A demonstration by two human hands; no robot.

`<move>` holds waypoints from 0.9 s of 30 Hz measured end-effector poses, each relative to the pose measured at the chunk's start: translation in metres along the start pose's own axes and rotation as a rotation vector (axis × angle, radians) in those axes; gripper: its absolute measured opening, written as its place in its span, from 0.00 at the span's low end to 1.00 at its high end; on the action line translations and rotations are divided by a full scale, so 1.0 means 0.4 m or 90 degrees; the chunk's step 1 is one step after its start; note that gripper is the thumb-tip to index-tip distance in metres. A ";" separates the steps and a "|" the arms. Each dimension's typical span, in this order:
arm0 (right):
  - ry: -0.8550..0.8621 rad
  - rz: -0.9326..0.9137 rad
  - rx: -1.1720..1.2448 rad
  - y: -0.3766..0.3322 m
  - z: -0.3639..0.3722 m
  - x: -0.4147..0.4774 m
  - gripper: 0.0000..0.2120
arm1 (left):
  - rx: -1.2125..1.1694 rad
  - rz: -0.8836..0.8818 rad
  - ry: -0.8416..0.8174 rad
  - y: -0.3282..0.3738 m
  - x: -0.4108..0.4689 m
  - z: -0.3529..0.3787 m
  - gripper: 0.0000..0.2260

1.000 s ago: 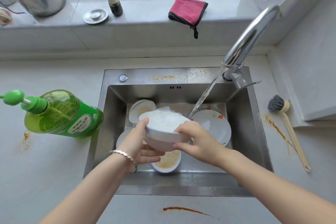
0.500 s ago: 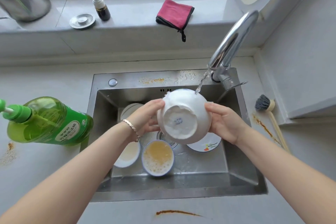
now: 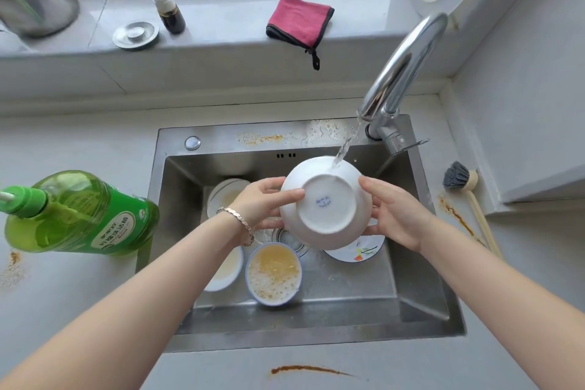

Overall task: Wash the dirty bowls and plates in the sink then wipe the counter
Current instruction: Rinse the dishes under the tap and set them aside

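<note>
White bowl at frame center over the sink, base toward camera, under tap water, left hand and right hand grasping its 2 sides, fingers curled on the rim

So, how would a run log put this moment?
step: rinse | left hand, right hand: hold white ceramic bowl, base toward camera | chrome tap: water hitting bowl | steel sink: dirty dishes inside

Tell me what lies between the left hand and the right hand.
The head view shows a white bowl there, base facing the camera; the left hand and right hand hold its sides under the tap water.
</note>
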State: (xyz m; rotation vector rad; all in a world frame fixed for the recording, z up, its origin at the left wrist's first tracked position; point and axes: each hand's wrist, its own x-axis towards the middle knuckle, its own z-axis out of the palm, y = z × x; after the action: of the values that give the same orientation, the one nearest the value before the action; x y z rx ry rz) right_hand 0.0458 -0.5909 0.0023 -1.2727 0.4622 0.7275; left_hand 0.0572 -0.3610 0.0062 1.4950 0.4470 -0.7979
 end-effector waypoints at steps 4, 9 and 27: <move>-0.029 -0.003 -0.088 0.005 0.040 0.021 0.20 | 0.002 0.005 0.068 -0.009 -0.012 -0.019 0.23; -0.022 -0.020 -0.110 -0.010 0.085 0.052 0.21 | -0.030 0.027 0.115 0.003 -0.023 -0.048 0.17; 0.059 -0.086 -0.004 0.000 -0.080 -0.047 0.35 | 0.029 0.084 0.029 0.066 0.010 0.089 0.26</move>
State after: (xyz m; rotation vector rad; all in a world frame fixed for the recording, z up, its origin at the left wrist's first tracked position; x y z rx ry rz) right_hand 0.0352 -0.6262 0.0070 -1.3331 0.4450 0.5590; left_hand 0.0710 -0.3994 0.0243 1.5707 0.3622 -0.6744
